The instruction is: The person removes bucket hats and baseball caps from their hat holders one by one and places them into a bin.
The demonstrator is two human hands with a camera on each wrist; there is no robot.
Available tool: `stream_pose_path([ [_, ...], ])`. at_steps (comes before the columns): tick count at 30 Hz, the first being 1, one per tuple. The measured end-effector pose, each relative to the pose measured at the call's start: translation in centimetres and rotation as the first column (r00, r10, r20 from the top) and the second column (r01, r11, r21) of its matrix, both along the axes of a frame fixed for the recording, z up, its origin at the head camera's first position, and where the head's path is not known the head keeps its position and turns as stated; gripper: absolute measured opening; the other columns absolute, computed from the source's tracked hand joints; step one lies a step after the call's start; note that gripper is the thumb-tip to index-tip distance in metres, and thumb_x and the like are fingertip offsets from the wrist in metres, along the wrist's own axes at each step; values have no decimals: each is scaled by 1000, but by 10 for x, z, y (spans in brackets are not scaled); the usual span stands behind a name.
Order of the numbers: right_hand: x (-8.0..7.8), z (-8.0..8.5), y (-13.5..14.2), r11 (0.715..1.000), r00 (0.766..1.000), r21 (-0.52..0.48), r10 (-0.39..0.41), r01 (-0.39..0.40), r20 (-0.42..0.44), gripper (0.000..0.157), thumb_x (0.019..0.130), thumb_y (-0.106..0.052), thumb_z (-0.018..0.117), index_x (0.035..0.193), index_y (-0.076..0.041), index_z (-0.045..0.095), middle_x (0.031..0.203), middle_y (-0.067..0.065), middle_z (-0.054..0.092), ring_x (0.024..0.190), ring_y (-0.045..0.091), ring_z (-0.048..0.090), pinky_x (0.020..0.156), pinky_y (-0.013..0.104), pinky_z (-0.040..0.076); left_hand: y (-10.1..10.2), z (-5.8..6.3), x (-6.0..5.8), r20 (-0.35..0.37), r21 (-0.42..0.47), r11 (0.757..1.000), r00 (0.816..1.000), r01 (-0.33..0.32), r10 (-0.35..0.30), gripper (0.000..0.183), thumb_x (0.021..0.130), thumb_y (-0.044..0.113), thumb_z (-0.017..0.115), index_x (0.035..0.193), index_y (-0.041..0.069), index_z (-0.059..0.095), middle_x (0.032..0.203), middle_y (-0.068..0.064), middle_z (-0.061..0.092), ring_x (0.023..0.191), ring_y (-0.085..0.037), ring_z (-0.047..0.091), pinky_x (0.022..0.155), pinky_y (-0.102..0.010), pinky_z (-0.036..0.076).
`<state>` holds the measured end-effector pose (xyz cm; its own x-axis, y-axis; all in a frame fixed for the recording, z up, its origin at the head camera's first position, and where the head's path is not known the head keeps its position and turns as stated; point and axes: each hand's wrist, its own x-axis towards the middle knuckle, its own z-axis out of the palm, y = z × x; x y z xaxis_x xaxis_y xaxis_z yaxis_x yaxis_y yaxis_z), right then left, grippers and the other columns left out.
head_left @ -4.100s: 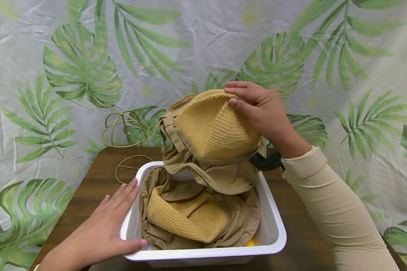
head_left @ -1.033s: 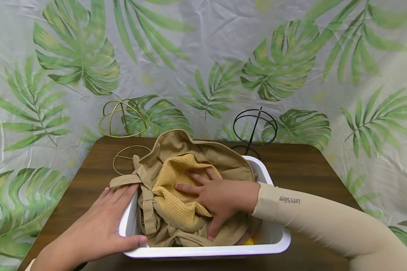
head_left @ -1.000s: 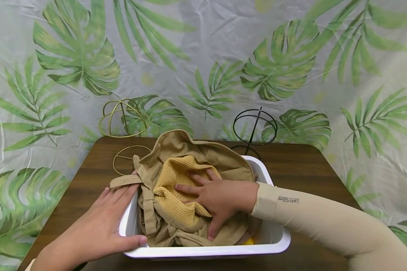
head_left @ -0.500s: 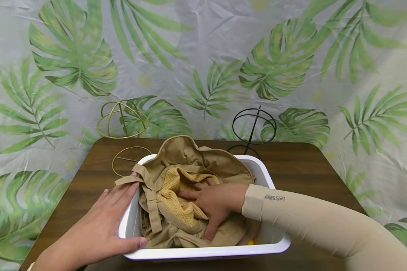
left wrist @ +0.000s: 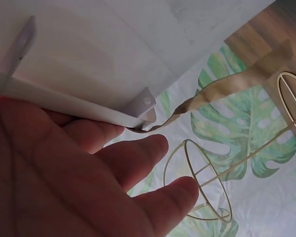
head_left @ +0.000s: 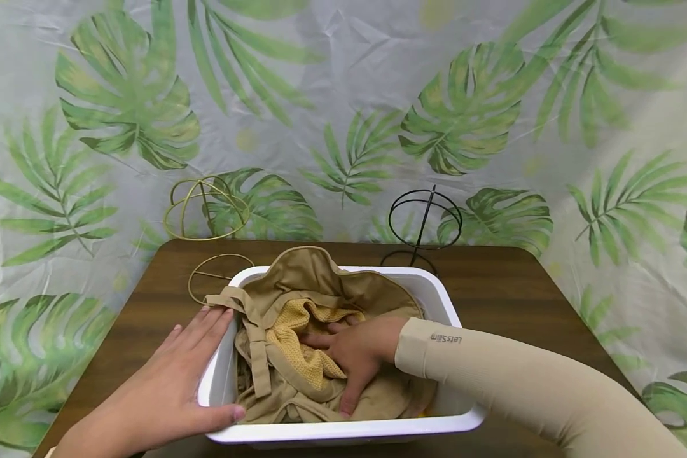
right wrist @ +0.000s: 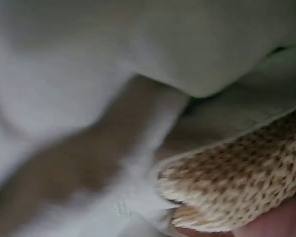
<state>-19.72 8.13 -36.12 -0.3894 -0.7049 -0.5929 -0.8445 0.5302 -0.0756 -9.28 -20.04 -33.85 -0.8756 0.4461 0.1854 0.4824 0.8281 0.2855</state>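
A tan fabric sun hat [head_left: 372,287] with a yellow knit crown [head_left: 289,331] lies crumpled in a white plastic basin [head_left: 343,434]. With fingers spread, my right hand [head_left: 359,356] presses down into the sunken crown; its fingertips are partly hidden in the folds. The right wrist view is blurred but shows the knit weave [right wrist: 237,177] close up. On the basin's left rim rests my left hand [head_left: 166,381], fingers straight and thumb over the front corner. A tan strap [left wrist: 227,91] hangs over the rim by its fingertips. Any hat underneath is mostly covered.
Behind the basin on the brown wooden table [head_left: 504,299] stand a gold wire hat stand [head_left: 207,210] at left and a black wire hat stand [head_left: 425,219] at right. A leaf-print cloth [head_left: 349,159] hangs behind the table.
Earlier my right hand held the hat up above another similar hat in the basin. Now it is in the basin, and over the last second the pressing hand and crown have sunk lower.
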Motion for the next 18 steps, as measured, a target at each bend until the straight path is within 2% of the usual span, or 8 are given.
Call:
stream_pose_path([
  [4, 3, 8, -4, 1000, 999, -10, -3, 2, -53, 117, 54, -85, 54, 147, -34, 5, 152, -18, -2, 137, 30, 13, 105, 52, 18, -3, -2, 2, -19, -9, 1000, 1000, -1, 0, 111, 68, 69, 62, 149, 12, 11, 152, -9, 14, 138, -28, 11, 109, -29, -6],
  [9, 8, 29, 5, 999, 995, -41, 24, -28, -93, 107, 59, -82, 55, 146, -39, 11, 154, -4, 5, 136, 29, 17, 105, 51, 21, -1, -2, 2, -17, -10, 1000, 1000, 1, -1, 111, 68, 70, 61, 149, 13, 10, 152, -9, 14, 139, -27, 10, 109, -29, -5],
  [12, 11, 48, 18, 991, 993, -113, 59, -71, -107, 102, 64, -79, 55, 147, -32, 19, 152, 4, 16, 135, 23, 24, 105, 44, 26, 1, -2, 2, -16, -15, 1000, 1000, 5, -6, 111, 68, 70, 61, 149, 12, 12, 152, -11, 17, 138, -29, 13, 109, -29, -4],
  [15, 15, 75, 32, 974, 994, -212, 56, -75, -93, 96, 69, -74, 55, 147, -27, 24, 150, 6, 23, 132, 19, 31, 103, 38, 30, 1, -1, 3, -15, -23, 1000, 1000, 5, -6, 110, 68, 70, 61, 148, 10, 14, 151, -12, 18, 137, -29, 15, 109, -27, -6],
  [18, 14, 104, 42, 935, 993, -346, 38, -73, -107, 90, 73, -71, 54, 146, -26, 26, 149, 3, 27, 130, 16, 33, 102, 34, 32, 1, -1, 2, -14, -27, 1000, 1000, 2, -3, 110, 68, 70, 61, 148, 10, 14, 151, -12, 18, 138, -29, 15, 109, -28, -5],
])
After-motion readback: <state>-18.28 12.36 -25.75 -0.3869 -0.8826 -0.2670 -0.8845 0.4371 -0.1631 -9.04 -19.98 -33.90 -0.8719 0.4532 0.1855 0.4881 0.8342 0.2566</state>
